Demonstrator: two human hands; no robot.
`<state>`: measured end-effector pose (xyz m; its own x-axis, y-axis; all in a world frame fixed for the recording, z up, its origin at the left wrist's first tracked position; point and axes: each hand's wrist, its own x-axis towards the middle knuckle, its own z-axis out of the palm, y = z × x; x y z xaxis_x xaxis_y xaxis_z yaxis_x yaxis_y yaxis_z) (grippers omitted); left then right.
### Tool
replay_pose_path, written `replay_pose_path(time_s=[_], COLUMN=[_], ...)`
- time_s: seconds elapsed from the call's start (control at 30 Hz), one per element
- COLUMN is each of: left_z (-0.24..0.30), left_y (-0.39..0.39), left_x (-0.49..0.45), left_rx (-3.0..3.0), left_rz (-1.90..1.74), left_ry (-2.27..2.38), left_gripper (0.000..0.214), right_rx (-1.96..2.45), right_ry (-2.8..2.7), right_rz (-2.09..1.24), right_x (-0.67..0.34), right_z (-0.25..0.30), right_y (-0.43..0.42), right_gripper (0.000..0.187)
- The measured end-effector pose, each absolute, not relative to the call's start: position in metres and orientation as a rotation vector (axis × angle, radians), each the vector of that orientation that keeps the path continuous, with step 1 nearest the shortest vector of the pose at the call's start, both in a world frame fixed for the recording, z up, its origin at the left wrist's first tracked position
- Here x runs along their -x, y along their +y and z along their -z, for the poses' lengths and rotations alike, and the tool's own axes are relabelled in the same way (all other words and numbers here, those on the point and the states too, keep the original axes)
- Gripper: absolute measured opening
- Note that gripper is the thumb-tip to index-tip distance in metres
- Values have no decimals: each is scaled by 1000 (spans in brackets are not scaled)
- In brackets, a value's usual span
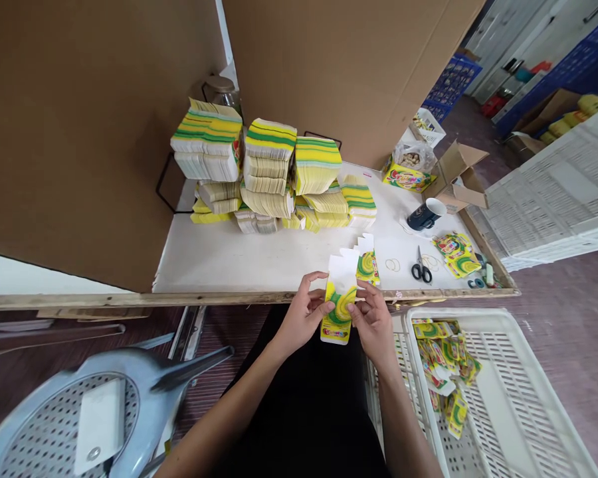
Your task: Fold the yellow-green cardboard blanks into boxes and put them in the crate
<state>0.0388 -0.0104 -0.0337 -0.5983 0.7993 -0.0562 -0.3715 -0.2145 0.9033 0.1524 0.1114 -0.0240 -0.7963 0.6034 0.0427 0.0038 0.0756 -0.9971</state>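
Observation:
A flattened yellow and green crayon carton [339,299] is held upright between my two hands at the table's front edge. My left hand [305,307] pinches its left side, thumb on the printed front. On the right side my right hand [372,317] grips it the same way, thumb on the print and fingers behind. The white flaps at its top point away from me. Just beyond it, another flat carton [367,263] with white flaps lies on the table, partly hidden by the held one and my right fingers.
Stacks of flat cartons [269,156] stand at the back against cardboard. To the right are a dark mug [426,214], scissors [421,267], rubber bands [393,265] and an open box [456,179]. A white crate [508,372] with folded cartons sits below right; a blue chair [144,385] stands left.

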Motion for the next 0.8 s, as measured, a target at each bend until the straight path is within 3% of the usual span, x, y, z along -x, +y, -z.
replay_pose_path(time_s=[0.07, 0.23, 0.43, 0.53, 0.63, 0.7, 0.8], left_z=[33, 37, 40, 40, 39, 40, 43], left_y=[-12, -12, -13, -13, -12, -11, -10], left_x=[-37, -35, -40, -42, -43, -43, -43], left_rx=[-590, -539, -493, -490, -498, -514, -566], left_rz=[-1862, -1845, -1807, -1788, -1773, -1769, -1796], left_ry=[1203, 1078, 1044, 1056, 1053, 1068, 1150], left_gripper=[60, 46, 44, 65, 93, 86, 57], right_rx=[601, 596, 589, 582, 606, 611, 538], right_ry=[-1936, -2034, -2109, -2079, -1950, -1922, -2056], right_rz=[-1793, -1815, -1692, -1489, -1529, -1557, -1387], right_x=[-154, -156, -154, -151, -149, -150, -155], right_z=[20, 13, 17, 23, 26, 25, 18], right_y=[114, 117, 124, 125, 124, 124, 128], right_gripper=[45, 42, 21, 18, 24, 30, 23])
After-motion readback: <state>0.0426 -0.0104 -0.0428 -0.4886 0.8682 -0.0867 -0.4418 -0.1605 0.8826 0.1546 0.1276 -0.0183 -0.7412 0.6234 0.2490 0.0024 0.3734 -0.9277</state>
